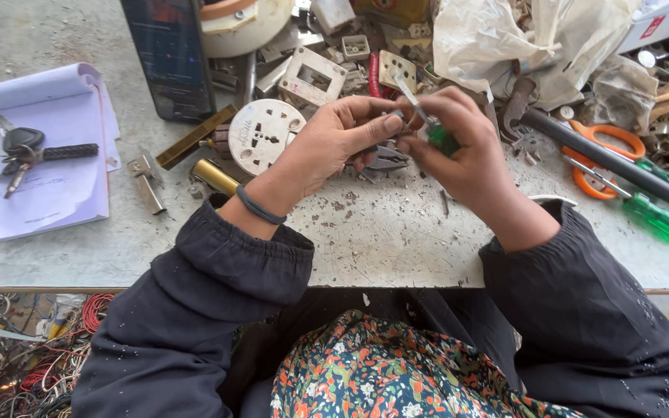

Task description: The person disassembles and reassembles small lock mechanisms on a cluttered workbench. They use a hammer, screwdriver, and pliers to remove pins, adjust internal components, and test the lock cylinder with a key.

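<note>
Right hand (pixel 458 139) grips a green screwdriver (pixel 437 133), tip on a small part (pixel 401 126) pinched in the left hand (pixel 350 128) above the table (pixel 381 232) | round socket (pixel 265 133), pliers (pixel 387 159) nearby | part unfinished, judging by the tool on it

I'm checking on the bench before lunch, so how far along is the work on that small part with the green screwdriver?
Done: a round white socket face and a square frame lie loose on the table. In hand: the left hand pinches a small part, mostly hidden, while the right hand works the green-handled screwdriver at it. Left: a heap of parts behind.
</note>
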